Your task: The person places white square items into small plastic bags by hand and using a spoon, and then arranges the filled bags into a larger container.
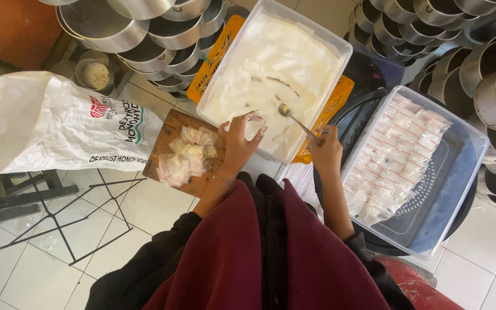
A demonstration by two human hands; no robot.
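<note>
My left hand [240, 139] holds a small clear plastic pouch [253, 123] open over the near edge of a large clear tub [340, 47] full of white powder. My right hand [326, 150] grips a metal spoon [294, 117] whose bowl sits on the powder just right of the pouch. A heap of empty small pouches [188, 156] lies on a wooden board [170, 123] to the left of my left hand.
A clear tub [467, 154] on the right holds rows of filled pouches with red seals. A white sack [58, 123] lies at left above a black wire stand [70, 218]. Stacks of round metal tins [144, 34] line the back and the right side. An orange crate [219, 54] sits under the powder tub.
</note>
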